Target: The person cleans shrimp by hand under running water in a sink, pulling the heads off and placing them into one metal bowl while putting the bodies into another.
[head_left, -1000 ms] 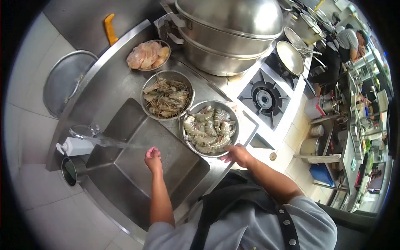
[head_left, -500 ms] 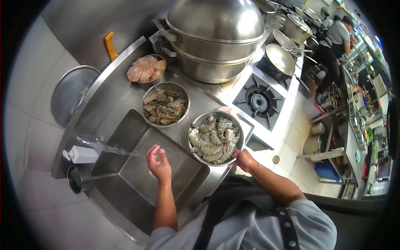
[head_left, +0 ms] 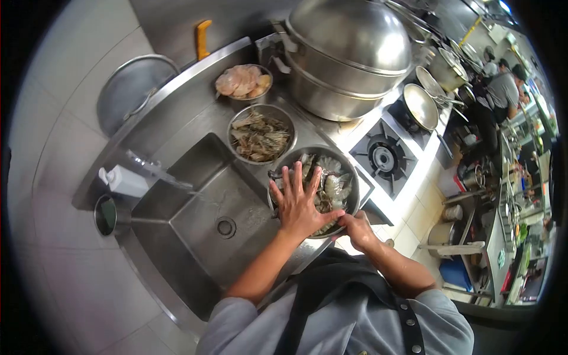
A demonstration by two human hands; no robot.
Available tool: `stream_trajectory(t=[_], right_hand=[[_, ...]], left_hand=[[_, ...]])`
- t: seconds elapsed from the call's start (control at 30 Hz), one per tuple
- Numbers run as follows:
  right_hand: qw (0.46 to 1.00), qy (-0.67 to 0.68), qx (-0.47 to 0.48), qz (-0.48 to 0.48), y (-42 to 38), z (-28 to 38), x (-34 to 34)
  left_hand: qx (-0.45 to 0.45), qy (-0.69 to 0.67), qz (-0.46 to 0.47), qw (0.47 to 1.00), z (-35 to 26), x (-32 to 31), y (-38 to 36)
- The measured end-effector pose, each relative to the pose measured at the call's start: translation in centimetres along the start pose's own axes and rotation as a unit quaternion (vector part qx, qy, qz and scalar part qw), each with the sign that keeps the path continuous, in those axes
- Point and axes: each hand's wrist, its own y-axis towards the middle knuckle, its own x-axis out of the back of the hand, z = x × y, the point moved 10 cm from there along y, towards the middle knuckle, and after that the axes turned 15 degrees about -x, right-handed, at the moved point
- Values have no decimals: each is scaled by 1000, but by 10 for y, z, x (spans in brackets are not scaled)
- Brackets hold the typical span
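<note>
A steel bowl (head_left: 357, 192) of grey raw shrimp (head_left: 337, 184) stands at the right edge of the sink. Spread flat over the shrimp, my left hand (head_left: 299, 201) has its fingers apart and covers much of them. My right hand (head_left: 358, 231) grips the near right rim of that bowl, thumb at the edge. Just beyond it sits a second steel bowl (head_left: 292, 127) holding shrimp heads (head_left: 260, 137). Farther back is a smaller bowl (head_left: 242, 104) with pale pinkish pieces of meat or fish (head_left: 239, 81).
Water runs from a faucet (head_left: 145, 163) into the steel sink (head_left: 195, 248). A white bottle (head_left: 125, 181) and a metal cup (head_left: 106, 215) are on the left. Beyond the bowls stand a large domed steamer (head_left: 349, 65) and a gas burner (head_left: 383, 158). Another person (head_left: 504, 92) works far right.
My left hand has moved from over the sink onto the shrimp in the bowl. My right hand still holds the rim. The whole view has shifted, and the sink drain now shows.
</note>
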Motion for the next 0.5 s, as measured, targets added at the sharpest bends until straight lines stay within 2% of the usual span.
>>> stream_trajectory(t=[0.07, 0.13, 0.2, 0.27, 0.33, 0.4, 0.5], right_hand=[[998, -57, -13, -7, 4, 1, -9], [993, -102, 56, -20, -11, 29, -26], [991, -113, 65, -8, -28, 53, -50], [970, -195, 128, -62, -41, 77, -60], [963, -214, 156, -61, -42, 88, -73], [945, -236, 213, -75, -47, 103, -86], [924, -280, 238, -103, -53, 114, -98]], left_hand=[[13, 2, -43, 999, 7, 18, -4], [22, 16, -68, 997, 14, 34, -4], [31, 18, -122, 992, 20, 54, -5], [42, 35, -127, 990, 27, 67, -4], [39, 44, -186, 981, 33, 87, -4], [44, 56, -200, 977, 41, 99, -3], [38, 53, -258, 964, 49, 116, -6]])
